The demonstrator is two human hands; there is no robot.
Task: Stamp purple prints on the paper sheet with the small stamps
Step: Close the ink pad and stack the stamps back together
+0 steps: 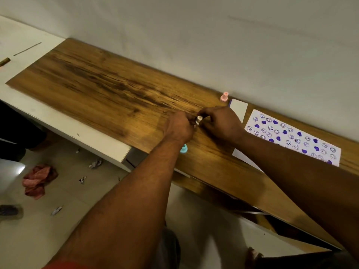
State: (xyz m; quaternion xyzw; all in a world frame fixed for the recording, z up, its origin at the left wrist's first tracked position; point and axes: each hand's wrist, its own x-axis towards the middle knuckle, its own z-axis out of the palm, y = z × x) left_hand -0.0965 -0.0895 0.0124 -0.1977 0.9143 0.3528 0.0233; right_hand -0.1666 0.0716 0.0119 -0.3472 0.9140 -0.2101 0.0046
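Note:
A white paper sheet [291, 136] lies on the wooden table top [108, 90] at the right, covered with several purple smiley and heart prints. My left hand [177, 128] and my right hand [221, 123] meet left of the sheet, both gripping a small cream stamp [199, 120] between the fingertips. A pink stamp [224, 96] stands upright by the wall behind my hands. A light blue stamp [183, 149] stands near the table's front edge, partly hidden by my left wrist.
A small white card [239, 108] lies between the pink stamp and the sheet. The wall runs along the back edge. A white counter [23, 41] adjoins at the left. On the floor lie a red cloth [38, 180] and paper scraps [95, 164].

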